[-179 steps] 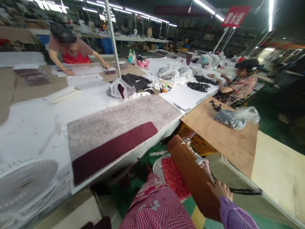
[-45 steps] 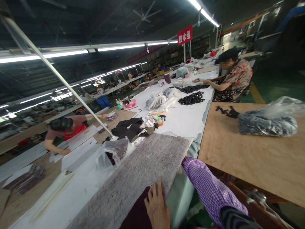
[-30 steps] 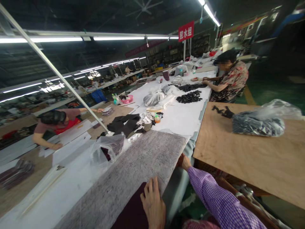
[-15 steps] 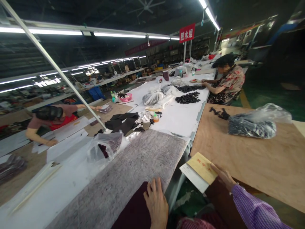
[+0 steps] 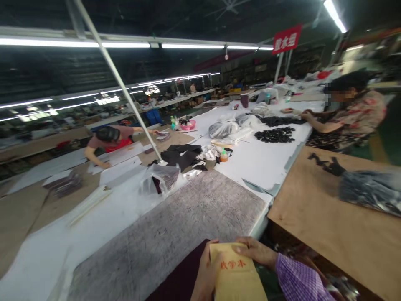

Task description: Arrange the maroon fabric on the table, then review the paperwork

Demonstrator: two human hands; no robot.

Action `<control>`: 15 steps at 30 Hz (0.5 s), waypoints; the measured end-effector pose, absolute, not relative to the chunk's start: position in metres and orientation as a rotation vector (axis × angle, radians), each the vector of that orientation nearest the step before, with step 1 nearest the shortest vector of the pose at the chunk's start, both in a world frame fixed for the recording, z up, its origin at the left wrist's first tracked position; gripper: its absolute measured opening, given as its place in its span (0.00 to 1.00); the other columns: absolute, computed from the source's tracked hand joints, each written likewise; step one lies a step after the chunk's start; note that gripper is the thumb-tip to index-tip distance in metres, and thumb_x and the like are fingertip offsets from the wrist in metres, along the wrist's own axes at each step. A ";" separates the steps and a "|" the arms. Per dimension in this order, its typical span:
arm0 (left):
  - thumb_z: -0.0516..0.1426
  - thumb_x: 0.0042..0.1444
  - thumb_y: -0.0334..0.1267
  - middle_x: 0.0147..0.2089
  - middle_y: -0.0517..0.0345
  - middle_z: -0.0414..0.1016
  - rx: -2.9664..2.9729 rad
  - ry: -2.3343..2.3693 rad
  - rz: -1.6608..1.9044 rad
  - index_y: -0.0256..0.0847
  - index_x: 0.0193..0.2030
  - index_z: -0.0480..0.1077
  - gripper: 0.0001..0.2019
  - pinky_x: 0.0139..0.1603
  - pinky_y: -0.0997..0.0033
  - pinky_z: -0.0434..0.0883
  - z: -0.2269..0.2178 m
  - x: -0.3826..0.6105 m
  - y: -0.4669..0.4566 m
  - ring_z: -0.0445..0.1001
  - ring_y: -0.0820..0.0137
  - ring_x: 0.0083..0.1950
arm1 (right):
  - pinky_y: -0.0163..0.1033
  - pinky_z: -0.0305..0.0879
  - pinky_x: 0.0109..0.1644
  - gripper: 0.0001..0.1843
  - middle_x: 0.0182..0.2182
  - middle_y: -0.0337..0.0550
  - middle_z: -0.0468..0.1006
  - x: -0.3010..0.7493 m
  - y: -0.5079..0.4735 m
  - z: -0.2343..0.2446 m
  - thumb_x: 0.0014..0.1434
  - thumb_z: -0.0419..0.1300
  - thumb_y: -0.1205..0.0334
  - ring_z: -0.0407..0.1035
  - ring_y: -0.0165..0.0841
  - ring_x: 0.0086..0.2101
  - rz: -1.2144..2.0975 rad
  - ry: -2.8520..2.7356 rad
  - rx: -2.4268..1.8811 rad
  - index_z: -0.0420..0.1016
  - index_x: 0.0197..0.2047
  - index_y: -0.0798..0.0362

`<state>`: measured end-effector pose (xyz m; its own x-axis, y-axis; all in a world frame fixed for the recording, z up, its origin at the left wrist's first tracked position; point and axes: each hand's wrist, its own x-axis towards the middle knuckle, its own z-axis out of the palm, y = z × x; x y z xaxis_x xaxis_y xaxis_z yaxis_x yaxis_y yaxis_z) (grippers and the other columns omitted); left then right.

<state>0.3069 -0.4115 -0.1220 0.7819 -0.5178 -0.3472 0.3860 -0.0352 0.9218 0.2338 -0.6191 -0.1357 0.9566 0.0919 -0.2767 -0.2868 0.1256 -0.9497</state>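
Note:
Both my hands hold a tan paper booklet (image 5: 236, 274) with red characters on its cover, low in the head view over the table's near edge. My left hand (image 5: 205, 276) grips its left side. My right hand (image 5: 255, 252), in a purple checked sleeve, grips its top right edge. Just left of the booklet lies a dark maroon strip of material (image 5: 181, 280) on a grey felt mat (image 5: 175, 230).
A plywood table (image 5: 316, 217) with a bag of dark parts (image 5: 369, 192) stands at the right. Plastic bags (image 5: 161, 179), black cloth (image 5: 180, 154) and black pieces (image 5: 274, 134) lie farther along the white table (image 5: 260, 161). Two other people work there: one bent over at left (image 5: 108, 140), one seated at right (image 5: 351, 110).
My right hand brought the tan booklet from the plywood table's edge over to my left hand, which left the maroon strip and took hold of it. The view swung left.

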 end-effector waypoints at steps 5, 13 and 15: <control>0.67 0.43 0.54 0.34 0.52 0.78 1.160 0.177 -0.396 0.38 0.39 0.70 0.24 0.37 0.61 0.74 -0.107 0.299 -0.352 0.77 0.61 0.34 | 0.33 0.40 0.25 0.34 0.18 0.29 0.56 0.279 -0.596 -0.120 0.56 0.58 0.35 0.46 0.22 0.20 0.425 -0.068 -1.509 0.70 0.51 0.56; 0.67 0.45 0.52 0.35 0.53 0.79 1.012 0.320 0.018 0.38 0.39 0.69 0.22 0.40 0.62 0.75 -0.090 0.254 -0.267 0.78 0.63 0.36 | 0.33 0.51 0.26 0.32 0.24 0.34 0.67 0.308 -0.499 -0.104 0.55 0.57 0.36 0.57 0.26 0.23 0.425 -0.182 -1.747 0.72 0.51 0.53; 0.66 0.46 0.53 0.35 0.53 0.79 0.948 0.351 0.074 0.38 0.39 0.69 0.23 0.40 0.62 0.75 -0.095 0.236 -0.256 0.78 0.63 0.36 | 0.33 0.52 0.26 0.27 0.22 0.34 0.66 0.300 -0.460 -0.104 0.54 0.58 0.37 0.56 0.25 0.22 0.414 -0.198 -1.742 0.75 0.41 0.53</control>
